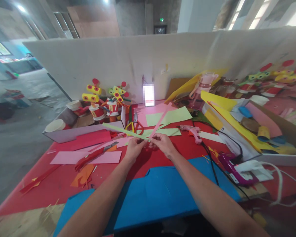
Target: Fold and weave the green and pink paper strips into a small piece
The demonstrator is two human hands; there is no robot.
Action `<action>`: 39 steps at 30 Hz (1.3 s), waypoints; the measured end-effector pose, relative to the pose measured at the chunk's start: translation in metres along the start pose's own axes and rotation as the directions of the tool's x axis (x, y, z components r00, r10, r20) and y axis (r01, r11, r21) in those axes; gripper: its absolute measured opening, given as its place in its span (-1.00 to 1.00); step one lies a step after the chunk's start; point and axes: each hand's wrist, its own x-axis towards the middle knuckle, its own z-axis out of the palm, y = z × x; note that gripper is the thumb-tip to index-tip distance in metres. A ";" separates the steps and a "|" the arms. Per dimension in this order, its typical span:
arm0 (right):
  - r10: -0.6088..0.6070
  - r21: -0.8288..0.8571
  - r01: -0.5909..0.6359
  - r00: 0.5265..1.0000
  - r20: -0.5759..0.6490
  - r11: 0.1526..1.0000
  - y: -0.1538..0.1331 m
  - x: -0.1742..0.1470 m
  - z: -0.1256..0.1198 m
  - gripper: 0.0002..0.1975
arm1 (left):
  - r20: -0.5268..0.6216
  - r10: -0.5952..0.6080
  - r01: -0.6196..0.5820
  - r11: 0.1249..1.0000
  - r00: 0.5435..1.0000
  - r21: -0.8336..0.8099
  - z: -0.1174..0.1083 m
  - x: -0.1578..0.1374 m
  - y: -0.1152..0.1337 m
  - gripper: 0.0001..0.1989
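Observation:
My left hand [134, 149] pinches a light green paper strip [120, 130] close to its right end; the rest of the strip runs up and left. Touching it at the fingertips, my right hand [163, 144] grips the lower end of a pink paper strip [162, 119] that slants up to the right. The two strip ends meet in a V between my fingers, which partly hide the join. Just beyond lie scissors [135, 125] with yellow and red handles and light green paper [172, 132]. A red-handled cutter knife [95, 156] rests on pink paper [60, 158] to the left.
A pink glue gun [192, 131] with a black cord lies right, near a purple power strip [236, 169]. Blue paper [167, 184] covers the front edge. Boxes hold paper-cup figures [96, 112] at left and scraps [263, 133] at right. A glowing screen [148, 94] stands behind.

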 end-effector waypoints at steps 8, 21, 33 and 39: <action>-0.054 0.235 0.078 0.993 -0.108 0.969 0.004 0.001 0.013 -0.61 | 0.022 0.023 -0.020 0.992 0.999 -0.124 0.003 -0.001 0.003 -0.68; -0.050 0.251 0.054 0.998 -0.023 0.967 0.009 0.002 0.011 -0.65 | 0.019 -0.032 0.035 0.973 0.999 -0.226 0.000 -0.001 -0.002 -0.76; -0.048 0.222 0.045 0.999 0.011 0.974 0.013 0.001 0.010 -0.61 | 0.043 -0.060 0.067 0.980 0.997 -0.187 0.000 -0.001 0.000 -0.75; -0.073 0.140 0.068 0.997 0.027 0.988 0.015 0.002 0.009 -0.63 | 0.063 -0.059 0.070 0.981 0.996 -0.182 -0.001 0.000 0.000 -0.74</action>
